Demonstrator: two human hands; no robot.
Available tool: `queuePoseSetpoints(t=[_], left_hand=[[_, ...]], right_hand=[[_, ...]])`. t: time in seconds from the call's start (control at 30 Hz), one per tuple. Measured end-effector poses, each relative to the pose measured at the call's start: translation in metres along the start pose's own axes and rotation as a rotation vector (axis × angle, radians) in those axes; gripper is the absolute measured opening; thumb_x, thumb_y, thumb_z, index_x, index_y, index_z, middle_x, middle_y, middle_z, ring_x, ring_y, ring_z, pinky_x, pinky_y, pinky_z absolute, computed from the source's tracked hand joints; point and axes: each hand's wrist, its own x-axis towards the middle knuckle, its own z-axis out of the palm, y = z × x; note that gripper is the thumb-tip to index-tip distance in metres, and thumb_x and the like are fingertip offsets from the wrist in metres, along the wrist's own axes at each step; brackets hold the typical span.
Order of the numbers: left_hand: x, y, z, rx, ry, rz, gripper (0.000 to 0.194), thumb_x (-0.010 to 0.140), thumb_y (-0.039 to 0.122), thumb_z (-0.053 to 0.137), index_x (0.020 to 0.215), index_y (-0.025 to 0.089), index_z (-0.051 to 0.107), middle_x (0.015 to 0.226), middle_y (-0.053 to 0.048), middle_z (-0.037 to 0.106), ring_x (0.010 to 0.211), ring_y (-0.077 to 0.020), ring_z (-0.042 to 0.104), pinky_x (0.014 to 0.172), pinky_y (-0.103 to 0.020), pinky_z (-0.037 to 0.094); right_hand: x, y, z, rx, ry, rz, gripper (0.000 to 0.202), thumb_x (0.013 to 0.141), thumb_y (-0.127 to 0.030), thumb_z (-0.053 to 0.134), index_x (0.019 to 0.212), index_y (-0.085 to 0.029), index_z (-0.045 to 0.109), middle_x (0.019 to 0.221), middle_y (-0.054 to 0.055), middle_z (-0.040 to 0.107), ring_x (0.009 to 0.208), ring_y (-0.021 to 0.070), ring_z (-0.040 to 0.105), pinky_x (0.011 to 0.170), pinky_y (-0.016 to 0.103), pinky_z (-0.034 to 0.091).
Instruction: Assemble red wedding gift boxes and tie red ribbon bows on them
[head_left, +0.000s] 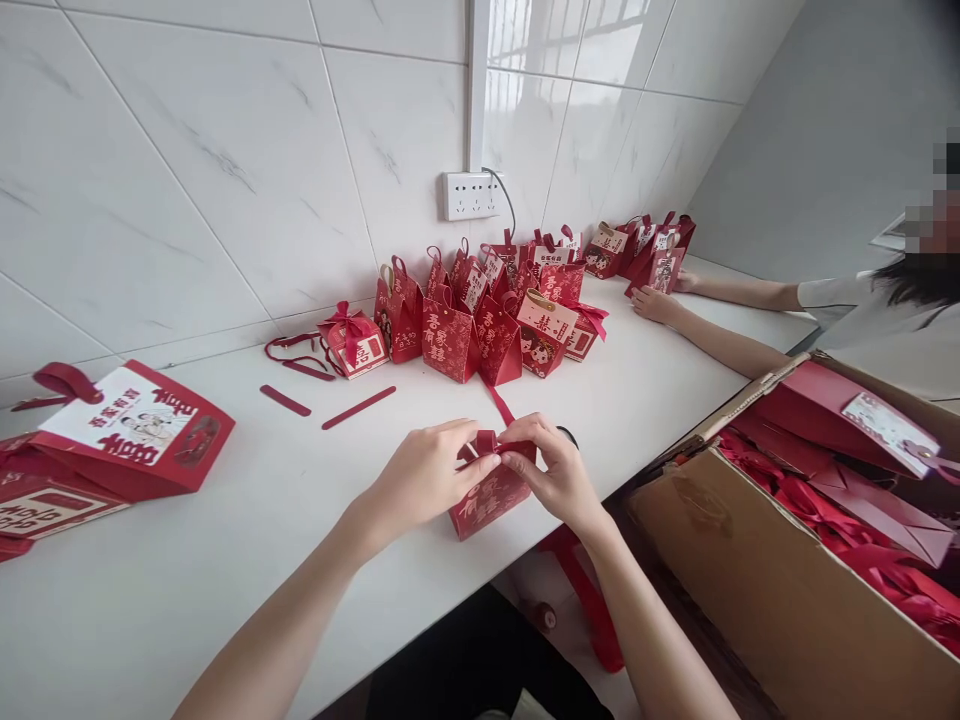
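Note:
A small red gift box (487,505) with pale Chinese characters stands near the front edge of the white table. At its top, a red strap loop (487,440) sticks up between my hands. My left hand (431,465) is closed in a pinch on the strap's left side. From the right, my right hand (551,465) pinches at the strap's base, its thumb tip close to my left thumb. A red ribbon (499,403) runs over the table behind the box. My fingers hide part of the strap and the box top.
Several red gift boxes (450,335) stand along the tiled wall. Loose red strips (358,408) lie on the table (300,520). More boxes (135,430) are at left. At right sits an open cardboard box (750,530) of red boxes; beyond, a person's hands (654,303) hold another gift box.

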Motion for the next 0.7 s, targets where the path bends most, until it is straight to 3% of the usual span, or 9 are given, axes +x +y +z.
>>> queuePoseSetpoints(t=[0.2,0.37,0.7], left_hand=[[0.0010,-0.0025,0.0007,0.028,0.015,0.035,0.023,0.084,0.039,0.050,0.073,0.019,0.050,0.068,0.005,0.056,0.055,-0.0091,0.047,0.054,-0.022,0.036],[0.0018,-0.0017,0.0005,0.053,0.036,0.089,0.026,0.085,0.042,0.048,0.072,0.019,0.050,0.066,0.005,0.053,0.054,-0.0087,0.045,0.054,-0.022,0.036],[0.0030,-0.0034,0.0036,0.030,0.034,0.052,0.026,0.084,0.042,0.050,0.073,0.019,0.053,0.068,0.004,0.056,0.055,-0.0093,0.048,0.054,-0.022,0.037]], right_hand=[[0.0020,-0.0016,-0.0024,0.038,-0.032,0.006,0.009,0.084,-0.024,0.058,0.093,-0.023,0.062,0.089,0.004,0.059,0.083,0.0162,0.056,0.074,0.031,0.047],[0.0035,-0.0016,-0.0018,0.050,-0.030,0.028,0.010,0.085,-0.028,0.057,0.090,-0.021,0.063,0.085,0.004,0.059,0.077,0.0152,0.055,0.067,0.029,0.046],[0.0071,-0.0028,-0.0033,0.065,-0.038,0.052,0.008,0.083,-0.028,0.060,0.084,-0.020,0.062,0.081,0.003,0.059,0.074,0.0142,0.055,0.067,0.029,0.045]])
